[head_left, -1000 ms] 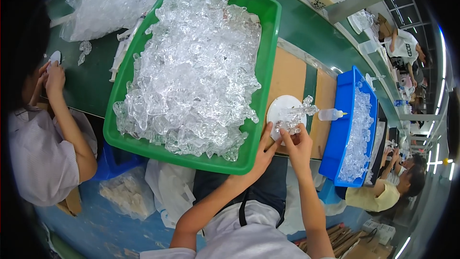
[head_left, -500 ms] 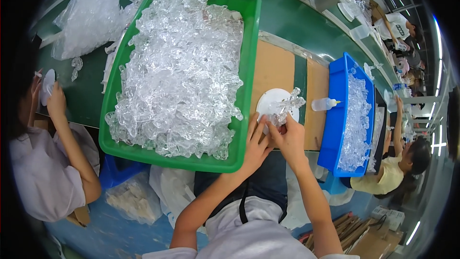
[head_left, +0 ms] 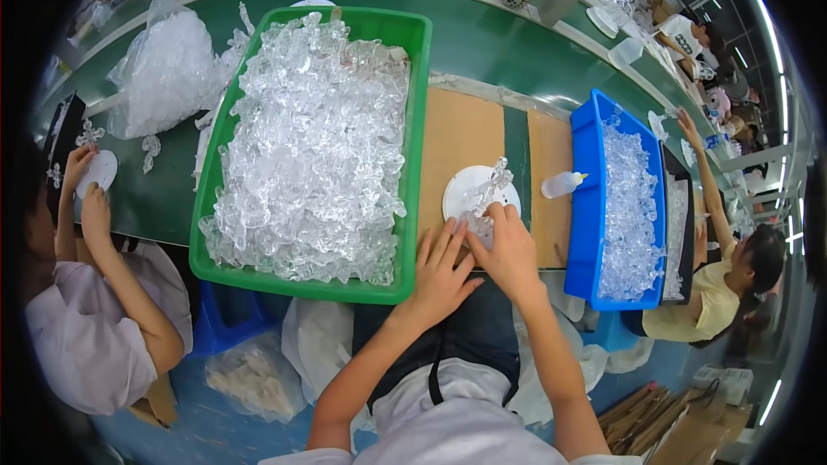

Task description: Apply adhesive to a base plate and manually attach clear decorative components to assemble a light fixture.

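Note:
A white round disc (head_left: 457, 190) lies on the brown cardboard in front of me. Over it, a clear plastic ornament piece (head_left: 500, 176) stands tilted, its lower part partly hidden by fingers. My right hand (head_left: 510, 251) pinches this piece near its lower end. Fingers spread, my left hand (head_left: 438, 280) rests at the near edge of the disc, its fingertips close to the base of the piece; whether they touch it I cannot tell. To the right of the disc lies a small translucent squeeze bottle (head_left: 560, 185) with a yellow tip.
A large green bin (head_left: 417, 112) heaped with clear plastic pieces stands left of my hands. A blue bin (head_left: 587, 207) of similar pieces stands right. Behind the green bin's left side sits a clear plastic bag (head_left: 168, 77). Co-workers sit on both sides.
The clear piece has come more upright over the disc, and my right hand has turned with it. My left fingers are more spread. The whole view has shifted slightly.

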Demonstrator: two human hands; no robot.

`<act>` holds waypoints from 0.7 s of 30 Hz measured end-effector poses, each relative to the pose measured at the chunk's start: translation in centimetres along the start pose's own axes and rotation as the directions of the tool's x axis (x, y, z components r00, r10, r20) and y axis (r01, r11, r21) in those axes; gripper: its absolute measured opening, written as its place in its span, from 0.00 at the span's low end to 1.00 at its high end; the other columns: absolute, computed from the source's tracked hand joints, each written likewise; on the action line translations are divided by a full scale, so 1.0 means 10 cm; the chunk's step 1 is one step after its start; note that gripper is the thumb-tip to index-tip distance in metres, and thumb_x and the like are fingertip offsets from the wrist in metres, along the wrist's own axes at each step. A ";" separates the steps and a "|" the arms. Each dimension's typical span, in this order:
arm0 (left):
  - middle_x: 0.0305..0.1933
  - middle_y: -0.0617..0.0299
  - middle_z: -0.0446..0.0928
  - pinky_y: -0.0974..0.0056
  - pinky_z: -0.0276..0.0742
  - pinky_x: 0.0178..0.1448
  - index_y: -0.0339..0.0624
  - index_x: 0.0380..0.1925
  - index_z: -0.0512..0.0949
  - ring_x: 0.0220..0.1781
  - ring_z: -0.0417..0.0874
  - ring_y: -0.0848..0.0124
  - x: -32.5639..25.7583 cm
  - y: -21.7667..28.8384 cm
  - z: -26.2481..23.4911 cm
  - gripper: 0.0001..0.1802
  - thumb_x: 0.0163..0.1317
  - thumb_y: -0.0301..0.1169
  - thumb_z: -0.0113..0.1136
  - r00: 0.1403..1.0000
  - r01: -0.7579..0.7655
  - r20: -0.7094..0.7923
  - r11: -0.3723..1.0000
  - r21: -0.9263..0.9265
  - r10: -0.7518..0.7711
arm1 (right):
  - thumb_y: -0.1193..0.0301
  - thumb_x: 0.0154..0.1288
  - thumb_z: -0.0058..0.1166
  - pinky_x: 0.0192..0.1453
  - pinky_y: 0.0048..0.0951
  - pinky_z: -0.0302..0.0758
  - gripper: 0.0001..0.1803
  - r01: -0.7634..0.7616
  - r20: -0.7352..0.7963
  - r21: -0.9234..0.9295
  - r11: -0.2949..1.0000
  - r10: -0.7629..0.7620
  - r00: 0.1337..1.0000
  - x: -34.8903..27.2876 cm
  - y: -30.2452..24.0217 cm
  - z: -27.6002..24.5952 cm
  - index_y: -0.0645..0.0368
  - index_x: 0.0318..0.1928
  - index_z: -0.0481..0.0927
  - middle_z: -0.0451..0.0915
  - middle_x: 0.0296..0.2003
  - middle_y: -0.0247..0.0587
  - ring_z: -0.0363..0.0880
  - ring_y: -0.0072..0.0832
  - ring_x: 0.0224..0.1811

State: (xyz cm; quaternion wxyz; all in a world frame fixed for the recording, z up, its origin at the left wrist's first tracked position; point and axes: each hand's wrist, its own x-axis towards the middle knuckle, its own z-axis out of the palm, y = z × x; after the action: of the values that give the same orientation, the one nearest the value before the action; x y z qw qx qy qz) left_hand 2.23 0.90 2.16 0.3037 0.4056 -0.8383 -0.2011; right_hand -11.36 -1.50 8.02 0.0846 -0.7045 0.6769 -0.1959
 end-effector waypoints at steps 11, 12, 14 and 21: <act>0.61 0.43 0.65 0.50 0.57 0.68 0.26 0.51 0.69 0.68 0.60 0.52 0.11 -0.02 -0.01 0.31 0.54 0.41 0.62 0.998 -0.060 0.024 0.998 0.008 0.060 | 0.69 0.51 0.63 0.33 0.33 0.75 0.16 0.078 -0.015 0.067 0.995 -0.077 0.997 0.13 0.03 -0.20 0.62 0.40 0.76 0.78 0.30 0.48 0.80 0.36 0.30; 0.61 0.43 0.65 0.50 0.57 0.68 0.26 0.51 0.69 0.68 0.60 0.52 0.12 -0.03 0.01 0.31 0.54 0.41 0.62 0.998 -0.060 0.028 0.998 0.006 0.059 | 0.71 0.51 0.63 0.31 0.32 0.75 0.14 0.065 0.023 0.072 0.995 -0.067 0.997 0.18 0.06 -0.20 0.63 0.37 0.76 0.78 0.28 0.48 0.80 0.37 0.28; 0.59 0.43 0.67 0.50 0.58 0.68 0.26 0.50 0.70 0.66 0.63 0.52 0.11 -0.03 0.03 0.30 0.54 0.40 0.62 0.999 -0.050 0.016 0.999 -0.009 0.050 | 0.73 0.51 0.62 0.30 0.32 0.75 0.12 0.050 0.069 0.083 0.995 -0.056 0.996 0.22 0.07 -0.18 0.64 0.34 0.76 0.79 0.26 0.48 0.80 0.37 0.26; 0.63 0.42 0.63 0.49 0.56 0.69 0.37 0.54 0.71 0.68 0.60 0.52 0.18 -0.11 0.01 0.29 0.55 0.42 0.60 0.996 -0.074 0.041 0.997 -0.017 0.074 | 0.73 0.52 0.61 0.31 0.33 0.75 0.10 0.005 0.106 0.195 0.981 -0.026 0.994 0.22 0.06 -0.18 0.64 0.32 0.76 0.78 0.24 0.49 0.80 0.38 0.26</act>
State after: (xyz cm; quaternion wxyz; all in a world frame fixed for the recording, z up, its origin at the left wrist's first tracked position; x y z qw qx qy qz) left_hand 1.94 -1.20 2.07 0.2964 0.3676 -0.8574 -0.2047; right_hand -12.60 -3.44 9.82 0.1880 -0.7076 0.6434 -0.2237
